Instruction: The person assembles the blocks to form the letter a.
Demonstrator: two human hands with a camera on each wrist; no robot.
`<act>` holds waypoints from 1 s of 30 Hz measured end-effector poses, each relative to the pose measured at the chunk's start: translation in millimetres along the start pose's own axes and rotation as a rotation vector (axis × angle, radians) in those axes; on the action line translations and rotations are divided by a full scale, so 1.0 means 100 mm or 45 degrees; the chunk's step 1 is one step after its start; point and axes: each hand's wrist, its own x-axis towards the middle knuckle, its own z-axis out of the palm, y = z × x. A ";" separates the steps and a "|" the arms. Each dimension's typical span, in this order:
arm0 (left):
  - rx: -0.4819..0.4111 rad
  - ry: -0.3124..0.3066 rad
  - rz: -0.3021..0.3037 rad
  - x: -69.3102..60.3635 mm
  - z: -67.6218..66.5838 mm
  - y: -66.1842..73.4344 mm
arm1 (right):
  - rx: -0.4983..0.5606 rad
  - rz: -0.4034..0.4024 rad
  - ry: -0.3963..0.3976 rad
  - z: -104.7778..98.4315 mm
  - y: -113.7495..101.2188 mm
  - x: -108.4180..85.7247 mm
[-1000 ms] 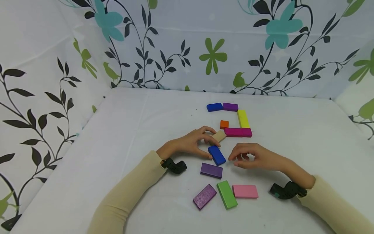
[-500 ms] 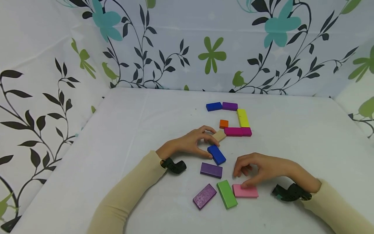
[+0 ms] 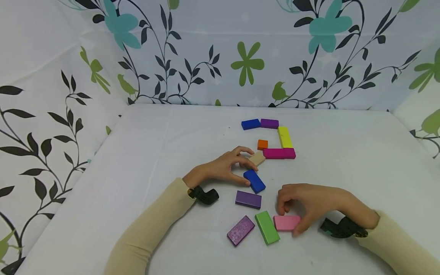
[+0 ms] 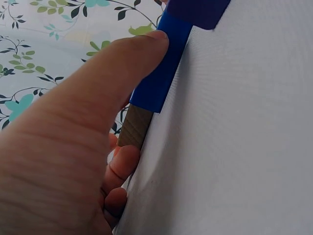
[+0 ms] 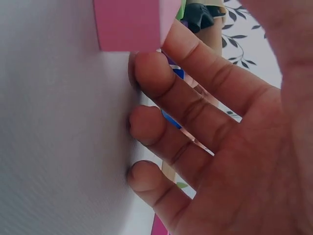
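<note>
In the head view my left hand (image 3: 223, 167) arches beside two blocks, its fingers touching the tan block (image 3: 258, 158) and its thumb against the blue block (image 3: 254, 181). Its thumb lies on the blue block's side (image 4: 164, 73) in the left wrist view, with curled fingertips by the tan block (image 4: 135, 126). My right hand (image 3: 314, 202) grips the pink block (image 3: 285, 223), thumb at its right end and fingers at its far side. A fingertip meets the corner of the pink block (image 5: 128, 24) in the right wrist view; the thumb's tip is out of that frame.
A purple block (image 3: 248, 199), a green block (image 3: 267, 228) and a speckled purple block (image 3: 241, 230) lie nearer. Beyond the left hand are magenta (image 3: 274, 153), orange (image 3: 262, 144), yellow (image 3: 285, 137), purple (image 3: 269, 123) and blue (image 3: 250, 124) blocks. A patterned cloth stands behind the table.
My right hand has moved toward the near edge, from beside the blue block to the pink block, and its thumb has come round the right end. My left hand has stayed in place.
</note>
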 end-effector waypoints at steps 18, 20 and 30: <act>0.031 0.001 0.025 0.00 -0.01 0.01 | 0.004 -0.049 0.051 -0.02 0.05 -0.01; 0.033 -0.001 0.011 0.00 0.00 0.01 | -0.012 -0.015 0.076 -0.02 0.07 -0.01; -0.020 0.012 -0.050 0.01 0.00 0.03 | -0.073 0.112 0.221 -0.06 0.14 -0.02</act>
